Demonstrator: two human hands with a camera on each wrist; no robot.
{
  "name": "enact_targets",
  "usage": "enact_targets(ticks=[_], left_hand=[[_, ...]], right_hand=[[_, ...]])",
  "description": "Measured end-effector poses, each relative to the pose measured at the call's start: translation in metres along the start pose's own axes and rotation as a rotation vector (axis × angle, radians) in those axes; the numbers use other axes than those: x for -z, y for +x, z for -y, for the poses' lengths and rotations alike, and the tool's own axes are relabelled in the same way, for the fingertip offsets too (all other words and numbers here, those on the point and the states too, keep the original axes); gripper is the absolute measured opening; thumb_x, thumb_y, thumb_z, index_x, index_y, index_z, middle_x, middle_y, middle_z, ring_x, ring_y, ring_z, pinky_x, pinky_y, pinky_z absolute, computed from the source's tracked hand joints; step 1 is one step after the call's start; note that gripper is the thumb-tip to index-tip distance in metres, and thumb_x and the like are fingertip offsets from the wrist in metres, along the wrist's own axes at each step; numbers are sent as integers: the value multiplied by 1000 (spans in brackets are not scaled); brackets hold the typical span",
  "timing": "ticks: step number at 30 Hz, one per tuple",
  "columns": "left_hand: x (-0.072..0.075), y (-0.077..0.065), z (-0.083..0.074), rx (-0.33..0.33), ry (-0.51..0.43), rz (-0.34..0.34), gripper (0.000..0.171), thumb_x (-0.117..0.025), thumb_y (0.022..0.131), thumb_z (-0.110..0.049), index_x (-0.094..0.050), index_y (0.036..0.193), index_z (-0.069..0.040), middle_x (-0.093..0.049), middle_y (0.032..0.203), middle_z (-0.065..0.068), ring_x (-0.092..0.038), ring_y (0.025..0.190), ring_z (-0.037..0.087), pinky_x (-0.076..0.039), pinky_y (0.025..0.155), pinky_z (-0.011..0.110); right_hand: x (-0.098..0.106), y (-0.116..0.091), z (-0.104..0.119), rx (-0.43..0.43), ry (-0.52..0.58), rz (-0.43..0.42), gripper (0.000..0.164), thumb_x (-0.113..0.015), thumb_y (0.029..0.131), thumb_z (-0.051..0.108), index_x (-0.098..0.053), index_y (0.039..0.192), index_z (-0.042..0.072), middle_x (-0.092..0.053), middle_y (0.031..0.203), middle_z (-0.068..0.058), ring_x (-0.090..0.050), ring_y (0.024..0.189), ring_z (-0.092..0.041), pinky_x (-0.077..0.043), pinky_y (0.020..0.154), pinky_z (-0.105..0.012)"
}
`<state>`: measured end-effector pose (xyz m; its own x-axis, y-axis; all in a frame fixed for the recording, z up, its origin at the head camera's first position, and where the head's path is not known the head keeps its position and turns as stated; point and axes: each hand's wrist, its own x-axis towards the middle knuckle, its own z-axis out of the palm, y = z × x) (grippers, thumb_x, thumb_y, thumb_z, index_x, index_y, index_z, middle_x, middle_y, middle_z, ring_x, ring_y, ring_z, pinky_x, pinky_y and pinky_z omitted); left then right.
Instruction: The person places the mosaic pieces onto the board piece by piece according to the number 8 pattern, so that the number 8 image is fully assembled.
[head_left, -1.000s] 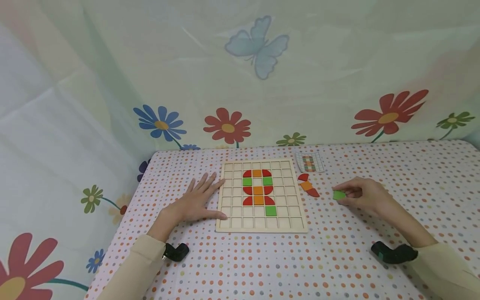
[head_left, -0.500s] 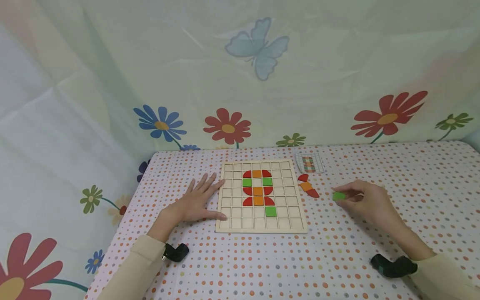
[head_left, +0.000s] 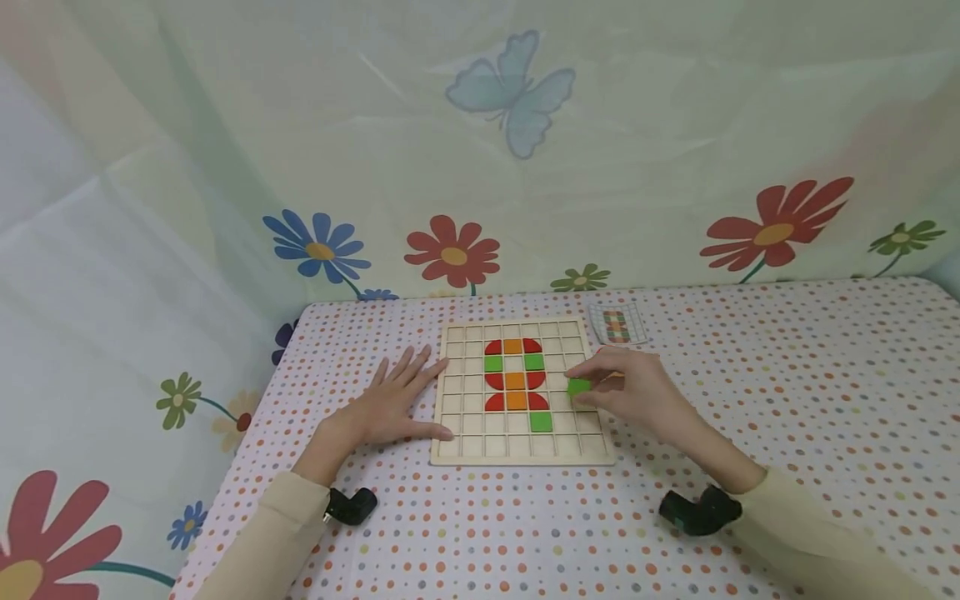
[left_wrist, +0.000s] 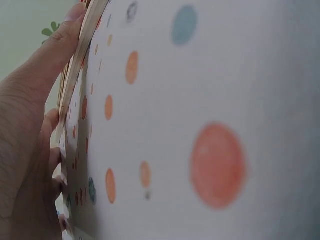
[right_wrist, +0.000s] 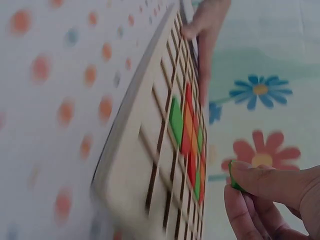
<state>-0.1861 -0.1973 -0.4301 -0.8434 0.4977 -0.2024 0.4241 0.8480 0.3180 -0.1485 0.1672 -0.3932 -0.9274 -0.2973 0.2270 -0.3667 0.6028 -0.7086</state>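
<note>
A wooden grid board (head_left: 480, 450) lies on the table with red, orange and green pieces set in its middle squares. My left hand (head_left: 386, 408) rests flat with fingers spread, its thumb and forefinger on the board's left edge; in the left wrist view the thumb (left_wrist: 60, 42) touches the wooden rim. Over the board's right side, my right hand (head_left: 637, 392) pinches a green square tile (head_left: 578, 388) between thumb and fingers. The right wrist view shows this tile edge-on, mostly covered by the thumb (right_wrist: 270, 182). A green tile (head_left: 541, 422) sits low in the grid.
A small pattern card (head_left: 617, 325) lies beyond the board's upper right corner. Most of the loose pieces beside the board are hidden behind my right hand. A dotted cloth (head_left: 480, 533) covers the table, and a flowered curtain (head_left: 645, 167) hangs behind it.
My right hand has carried the green square tile leftward from the table to over the board's right side, covering loose pieces there. The left hand has stayed in place.
</note>
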Motion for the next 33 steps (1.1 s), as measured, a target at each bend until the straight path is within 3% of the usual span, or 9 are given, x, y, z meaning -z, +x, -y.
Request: enact_targets(ticks=[5,11,24,33], left_hand=[[1,1,-1,-3,2,-2,110,-70,86,-73,-16,170,-26,-3,176,8,6,162,34,5,127,62],[2,1,-3,1,8,10,110,-69,86,-74,-15,170,-26,-3,176,8,6,162,33,4,127,62],[2,-1,-3,-1,7,7,110,-70,87,-73,-17,170,-24,-4,176,10,4,162,35,2,127,63],[2,-1,-3,0,2,-3,109,-71,87,-72,-18,170,-24,-5,176,10,4,161,35,3,127,63]], right_hand=[[-36,17,19,74,84,118,24,-88,79,-4,-82,101,2,-71,91,-2,-64,80,-14,-60,71,-24],[-63,19,30,76,124,225,21,-84,84,-4,-81,104,4,-70,92,1,-60,78,-11,-55,70,-23],[-82,23,35,158,106,236,17,-83,85,-5,-82,101,2,-69,89,0,-58,78,-5,-54,67,-21],[-86,24,43,134,18,230,18,-84,84,-5,-83,101,1,-64,87,2,-56,80,-6,-50,68,-19]])
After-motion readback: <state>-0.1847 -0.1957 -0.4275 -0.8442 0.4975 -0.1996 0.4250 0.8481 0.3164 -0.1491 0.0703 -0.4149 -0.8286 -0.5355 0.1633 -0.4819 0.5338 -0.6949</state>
